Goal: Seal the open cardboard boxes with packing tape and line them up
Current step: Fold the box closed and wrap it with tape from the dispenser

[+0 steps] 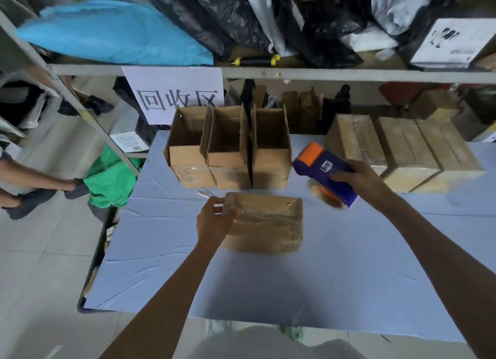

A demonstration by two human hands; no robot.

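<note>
At far left, beyond the table edge, the bare legs and dark shoes of another person [32, 195] are seen on the tiled floor, beside a green bag [112, 179]. A metal shelf [268, 73] is seen across the top, loaded with a blue bag [112, 34] and black bags [308, 17]; a white paper sign [175, 93] is hung from its rail. The table [268, 278] is covered with a pale blue cloth. Toward its far edge, three open cardboard boxes [228, 149] are stood side by side, touching, with flaps upright. In front of them, nearer the viewer, a closed cardboard box [271, 221] is laid on the cloth, its top glossy with clear tape. The left end of this box is gripped by the left hand [214, 219], the fingers curled over the far corner and the thumb laid on the top. To the right, a blue and orange tape dispenser [324, 170] is held just above the table by the right hand [359, 180], the fingers wrapped round its body; the tape roll below is blurred. It is held between the open boxes and the row at right, apart from the closed box. At far right, three sealed cardboard boxes [402, 149] are lined up, touching, along the table's far edge.
</note>
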